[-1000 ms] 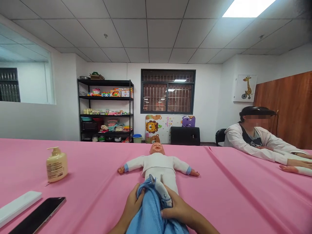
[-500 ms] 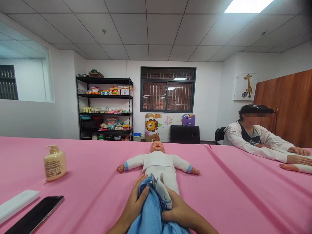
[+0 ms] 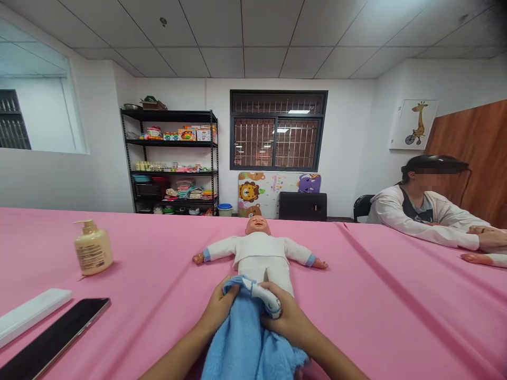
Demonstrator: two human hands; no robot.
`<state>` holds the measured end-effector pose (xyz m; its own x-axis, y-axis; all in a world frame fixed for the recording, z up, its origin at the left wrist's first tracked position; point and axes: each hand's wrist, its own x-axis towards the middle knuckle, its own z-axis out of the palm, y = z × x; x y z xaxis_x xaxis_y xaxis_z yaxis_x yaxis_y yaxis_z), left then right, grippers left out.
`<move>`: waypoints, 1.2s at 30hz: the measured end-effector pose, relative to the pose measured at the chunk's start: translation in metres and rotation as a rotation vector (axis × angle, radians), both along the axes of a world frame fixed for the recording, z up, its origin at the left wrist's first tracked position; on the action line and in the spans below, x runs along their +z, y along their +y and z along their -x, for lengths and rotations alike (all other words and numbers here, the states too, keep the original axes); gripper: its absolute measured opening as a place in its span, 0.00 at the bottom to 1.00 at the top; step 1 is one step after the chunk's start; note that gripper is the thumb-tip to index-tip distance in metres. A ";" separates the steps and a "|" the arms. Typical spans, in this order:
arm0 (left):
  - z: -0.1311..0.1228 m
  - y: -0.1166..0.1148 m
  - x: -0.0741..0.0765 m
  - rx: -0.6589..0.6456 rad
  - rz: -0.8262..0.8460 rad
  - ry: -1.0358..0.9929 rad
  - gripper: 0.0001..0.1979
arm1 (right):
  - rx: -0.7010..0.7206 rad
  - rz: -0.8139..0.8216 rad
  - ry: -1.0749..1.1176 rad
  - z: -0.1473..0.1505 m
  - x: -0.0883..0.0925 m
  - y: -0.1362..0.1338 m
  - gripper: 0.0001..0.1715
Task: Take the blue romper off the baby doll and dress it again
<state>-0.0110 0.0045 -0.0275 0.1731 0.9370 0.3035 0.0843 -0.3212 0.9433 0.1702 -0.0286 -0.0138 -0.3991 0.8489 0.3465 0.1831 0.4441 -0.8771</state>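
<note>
A fluffy blue cloth with a white, printed inner side or edge hangs bunched between my hands. My left hand pinches its upper left edge, thumb on top. Closed around the white printed part on the other side is my right hand. Just beyond my hands a baby doll in a white top and trousers with blue cuffs lies on its back, arms spread and head away from me. The cloth and my hands hide its lower legs.
A pink cover with folds lies over the table. At left are a pump bottle, a white oblong case and a phone. A seated person rests their arms on the table at right, near another doll's hand.
My hands have drawn the cloth's top edge wider apart, and more of the white printed side shows. The view has tipped down slightly. The person at right has brought their hands together.
</note>
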 end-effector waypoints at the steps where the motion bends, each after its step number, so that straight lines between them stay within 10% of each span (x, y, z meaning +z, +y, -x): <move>1: 0.000 0.001 0.000 0.007 -0.007 -0.004 0.21 | -0.039 -0.007 -0.012 0.001 -0.003 0.002 0.29; 7: -0.001 0.001 0.002 0.023 -0.060 0.015 0.18 | -0.142 -0.016 -0.048 0.003 -0.011 0.011 0.26; 17: 0.003 0.010 -0.012 0.056 0.033 -0.080 0.22 | 0.227 0.202 -0.104 -0.013 0.022 -0.012 0.52; 29: -0.002 0.003 -0.006 -0.012 0.072 -0.067 0.25 | -0.282 -0.067 0.086 0.009 -0.005 -0.006 0.21; 36: -0.001 -0.020 0.008 -0.358 -0.107 0.092 0.35 | -0.380 0.050 0.163 0.001 -0.012 0.007 0.17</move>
<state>-0.0105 -0.0151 -0.0199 0.5149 0.7758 0.3646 0.0316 -0.4423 0.8963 0.1690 -0.0217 -0.0261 0.0029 0.9428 0.3334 0.1830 0.3272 -0.9270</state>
